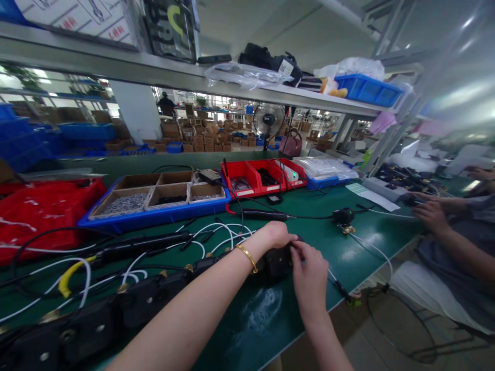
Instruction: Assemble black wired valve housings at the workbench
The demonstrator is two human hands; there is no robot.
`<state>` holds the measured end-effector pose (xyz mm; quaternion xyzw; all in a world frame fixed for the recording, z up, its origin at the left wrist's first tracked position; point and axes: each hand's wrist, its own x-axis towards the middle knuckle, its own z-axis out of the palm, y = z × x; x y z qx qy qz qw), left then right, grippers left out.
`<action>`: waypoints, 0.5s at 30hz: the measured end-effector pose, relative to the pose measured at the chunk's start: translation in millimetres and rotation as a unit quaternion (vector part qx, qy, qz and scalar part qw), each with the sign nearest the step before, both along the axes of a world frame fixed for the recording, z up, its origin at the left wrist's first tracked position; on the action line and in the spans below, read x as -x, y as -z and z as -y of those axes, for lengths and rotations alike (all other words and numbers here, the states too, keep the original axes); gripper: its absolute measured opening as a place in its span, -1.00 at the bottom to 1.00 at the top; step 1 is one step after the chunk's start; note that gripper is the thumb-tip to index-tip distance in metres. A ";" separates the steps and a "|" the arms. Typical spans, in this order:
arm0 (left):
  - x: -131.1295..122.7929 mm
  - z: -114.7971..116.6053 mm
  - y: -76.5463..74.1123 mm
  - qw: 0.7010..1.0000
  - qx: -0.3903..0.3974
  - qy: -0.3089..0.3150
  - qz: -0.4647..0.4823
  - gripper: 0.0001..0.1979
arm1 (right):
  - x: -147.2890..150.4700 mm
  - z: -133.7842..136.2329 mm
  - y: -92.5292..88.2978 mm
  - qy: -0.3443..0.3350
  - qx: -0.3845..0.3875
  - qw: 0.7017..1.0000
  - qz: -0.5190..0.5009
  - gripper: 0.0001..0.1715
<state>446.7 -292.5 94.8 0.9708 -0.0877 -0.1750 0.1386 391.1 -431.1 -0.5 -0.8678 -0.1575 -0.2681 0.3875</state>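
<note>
Nearest, to the front left of the blue divided tray point(166, 218), a row of black housings point(145, 299) with brass-coloured fittings, leading towards the hands. Just farther, to the tray's front right, a black unit point(277, 263), with left hand point(275, 236) and right hand point(311, 268) meeting at it. Right fingertips drawn together on the unit's right edge, apparently pinching. Left fingers mostly hidden, so impossible to tell how they close or on what; impossible to tell, too, whether unit and row are joined.

Could skid or twist if pushed at that edge alone, perhaps more readily near the whitish smear point(265, 309) on the green worktop point(348, 257), right of the tray and nearer. Could also pull the row askew by catching the gold bracelet point(248, 255) on white cables point(88, 283), looped between tray and row.

Beyond the unit, right of the tray, a black tube point(263, 214) on a lead; liable to roll or drag if knocked. Level with the tray, to its right, red bins point(255, 189) of parts, open to spilling from a tugged cable. Far right of the tray, a co-worker's hand point(431, 214); well behind it, a fan point(268, 118).
</note>
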 end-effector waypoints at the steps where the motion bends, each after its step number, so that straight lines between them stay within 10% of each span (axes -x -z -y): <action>1: -0.3 0.1 -0.3 1.000 -0.004 0.001 -0.009 -0.66 | 1.1 1.2 -0.7 -0.006 0.016 1.000 0.003 -0.60; 15: 0.5 -1.2 -4.2 0.998 -0.026 0.031 -0.038 -0.67 | -0.7 7.1 -5.3 -0.034 0.001 0.999 -0.022 -0.72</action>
